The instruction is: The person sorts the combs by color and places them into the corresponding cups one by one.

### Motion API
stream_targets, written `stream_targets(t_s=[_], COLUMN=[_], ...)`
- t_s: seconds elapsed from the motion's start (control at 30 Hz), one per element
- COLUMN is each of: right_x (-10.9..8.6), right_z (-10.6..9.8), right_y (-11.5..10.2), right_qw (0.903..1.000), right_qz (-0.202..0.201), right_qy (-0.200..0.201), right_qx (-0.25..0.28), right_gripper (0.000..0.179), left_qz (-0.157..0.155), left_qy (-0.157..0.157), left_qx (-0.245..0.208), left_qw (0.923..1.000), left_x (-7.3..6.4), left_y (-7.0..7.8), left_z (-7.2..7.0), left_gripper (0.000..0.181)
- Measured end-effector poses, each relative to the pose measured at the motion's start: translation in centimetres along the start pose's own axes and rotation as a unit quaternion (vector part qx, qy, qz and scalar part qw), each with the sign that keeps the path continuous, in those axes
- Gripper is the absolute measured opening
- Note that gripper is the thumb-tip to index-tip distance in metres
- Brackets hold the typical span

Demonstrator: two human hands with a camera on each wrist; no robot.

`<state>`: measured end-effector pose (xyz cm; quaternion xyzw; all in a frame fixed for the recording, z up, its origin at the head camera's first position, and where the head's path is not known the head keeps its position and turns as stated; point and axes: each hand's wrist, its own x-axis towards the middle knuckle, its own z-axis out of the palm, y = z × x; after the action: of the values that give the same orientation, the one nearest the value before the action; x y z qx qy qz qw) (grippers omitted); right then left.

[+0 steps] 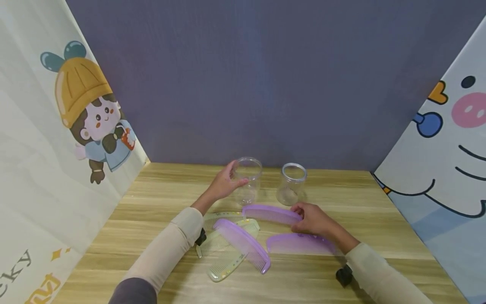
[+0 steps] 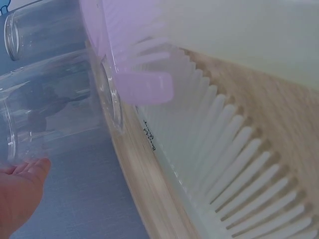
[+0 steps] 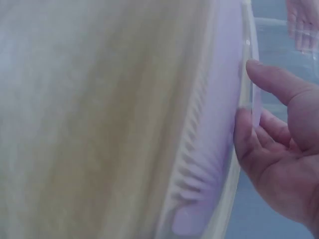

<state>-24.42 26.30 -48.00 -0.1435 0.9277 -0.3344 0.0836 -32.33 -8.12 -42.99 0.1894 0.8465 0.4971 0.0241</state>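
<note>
My left hand (image 1: 226,181) holds the taller clear plastic jar (image 1: 252,193) from its left side, thumb across the front; in the left wrist view its fingertips lie against the jar wall. The jar stands upright near the back of the table. With thumb and fingers, my right hand (image 1: 313,219) grips the right end of a purple comb (image 1: 269,214) just in front of the jars. Another purple comb (image 1: 296,243) lies below that hand, and looms large in the right wrist view. Both palms are partly hidden in the head view.
A shorter clear jar (image 1: 291,192) stands to the right of the taller one. A third purple comb (image 1: 243,242) lies across several pale green combs (image 1: 228,265) near my left forearm. A dark grey panel (image 1: 258,84) rises behind the wooden table (image 1: 152,190), with printed walls at both sides.
</note>
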Motion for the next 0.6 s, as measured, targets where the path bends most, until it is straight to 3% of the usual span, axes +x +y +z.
stream_targets(t_s=[0.3,0.6], right_x=[-0.4,-1.0], right_z=[-0.7,-1.5], right_y=[0.9,0.2], right_qw=[0.9993,0.9987], right_qz=[-0.036,-0.028], right_qy=[0.003,0.042], right_qx=[-0.009,0.008], right_gripper=[0.06,0.054], left_qz=[0.003,0.009], left_qy=[-0.003,-0.004], left_qx=[-0.004,0.005], left_qw=[1.0,0.9999], left_x=[0.1,0.1], left_y=[-0.4,-0.1], left_z=[0.2,0.0], left_gripper=[0.099,0.096])
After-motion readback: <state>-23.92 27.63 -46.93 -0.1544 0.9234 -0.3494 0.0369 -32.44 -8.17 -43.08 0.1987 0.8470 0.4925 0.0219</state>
